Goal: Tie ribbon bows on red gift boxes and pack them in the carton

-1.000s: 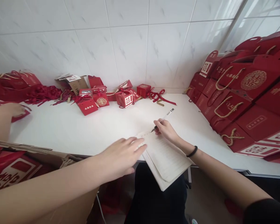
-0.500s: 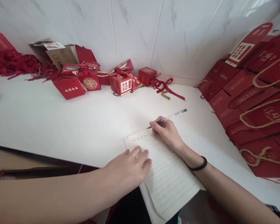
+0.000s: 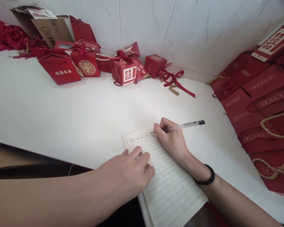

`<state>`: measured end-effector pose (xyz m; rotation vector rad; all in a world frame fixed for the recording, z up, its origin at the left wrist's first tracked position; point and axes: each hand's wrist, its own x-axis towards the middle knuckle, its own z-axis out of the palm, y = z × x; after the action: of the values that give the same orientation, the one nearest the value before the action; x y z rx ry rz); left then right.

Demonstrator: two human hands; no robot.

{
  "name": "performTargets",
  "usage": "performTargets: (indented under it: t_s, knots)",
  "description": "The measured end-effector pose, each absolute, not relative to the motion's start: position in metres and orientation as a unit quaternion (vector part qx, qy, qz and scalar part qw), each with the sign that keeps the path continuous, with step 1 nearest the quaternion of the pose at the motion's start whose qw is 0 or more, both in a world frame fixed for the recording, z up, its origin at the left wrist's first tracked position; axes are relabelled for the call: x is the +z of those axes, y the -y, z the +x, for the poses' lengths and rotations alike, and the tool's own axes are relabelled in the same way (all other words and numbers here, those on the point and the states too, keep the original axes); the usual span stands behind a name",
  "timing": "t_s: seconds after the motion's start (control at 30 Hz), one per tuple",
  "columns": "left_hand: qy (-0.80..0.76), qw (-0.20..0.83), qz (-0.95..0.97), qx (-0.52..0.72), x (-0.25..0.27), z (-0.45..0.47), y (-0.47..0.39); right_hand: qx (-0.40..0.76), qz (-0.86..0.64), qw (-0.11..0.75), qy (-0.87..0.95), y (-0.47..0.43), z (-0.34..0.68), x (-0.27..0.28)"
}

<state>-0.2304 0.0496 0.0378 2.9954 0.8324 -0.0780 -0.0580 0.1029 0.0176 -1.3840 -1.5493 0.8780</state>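
The right hand (image 3: pixel 172 140) pinches a clear gel pen (image 3: pixel 190 124) between its fingers, the tip at the lined notebook's (image 3: pixel 172 192) top edge, just right of some handwritten characters (image 3: pixel 139 138), the barrel slanting away rightward. The left hand (image 3: pixel 130 168), farther from the pen, rests on the notebook's left side, fingers bent and slightly apart. Beyond the notebook on the counter (image 3: pixel 85 113) stand red gift boxes (image 3: pixel 61 72), contents hidden from me; rope-handled red boxes (image 3: pixel 262 91) are stacked to its right.

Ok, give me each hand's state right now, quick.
Left hand: open, loosely curled, holding nothing, resting on the lined notebook.
Right hand: closed in a writing grip on the pen.
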Motion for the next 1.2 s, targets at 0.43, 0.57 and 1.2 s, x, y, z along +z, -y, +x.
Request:
performTargets:
  t_s: [0.43, 0.57, 1.2]
  knots:
    - [-0.262, 0.004, 0.964, -0.054, 0.042, -0.227, -0.051, 0.31, -0.558, 0.414, 0.649, -0.105, -0.059, 0.016]
    - [-0.271, -0.001, 0.961, -0.047, 0.044, -0.227, -0.05, 0.322, -0.567, 0.411, 0.637, -0.104, -0.058, 0.016]
    - [-0.275, 0.011, 0.961, -0.04, 0.044, -0.225, -0.049, 0.293, -0.586, 0.431, 0.621, -0.106, -0.058, 0.016]
